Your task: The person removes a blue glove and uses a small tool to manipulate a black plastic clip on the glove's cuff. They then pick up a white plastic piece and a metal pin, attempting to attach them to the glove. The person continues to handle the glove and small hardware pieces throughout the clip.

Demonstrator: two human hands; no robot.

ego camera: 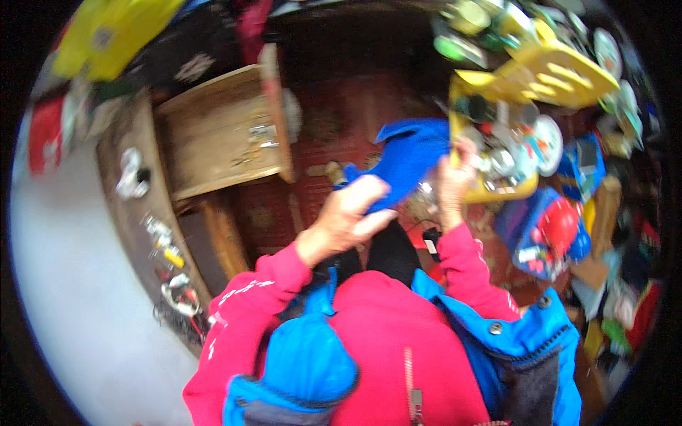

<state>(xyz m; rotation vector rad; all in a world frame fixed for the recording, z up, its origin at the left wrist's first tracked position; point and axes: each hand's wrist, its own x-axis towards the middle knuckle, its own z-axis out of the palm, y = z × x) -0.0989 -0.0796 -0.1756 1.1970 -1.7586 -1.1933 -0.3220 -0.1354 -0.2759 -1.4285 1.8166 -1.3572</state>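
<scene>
In the middle of the head view, my left hand (349, 215) grips one end of a blue cloth (413, 157), thumb and fingers pinching its lower left part. The cloth stretches up and right towards a yellow plastic basket (501, 196). My right hand (458, 173) is at the basket's left edge, by the cloth's right end; blur hides whether its fingers hold the cloth, the rim or both. The basket holds cups, a white plate (547, 145) with a coloured pattern and other small dishes.
An open wooden drawer (218, 138) with small items juts out at left, beside a wooden ledge (125, 199) bearing small things. A patterned red rug (346, 101) covers the floor. At right lie a blue bin with a red ball-like thing (558, 226), a yellow slotted rack (565, 74) and mixed clutter.
</scene>
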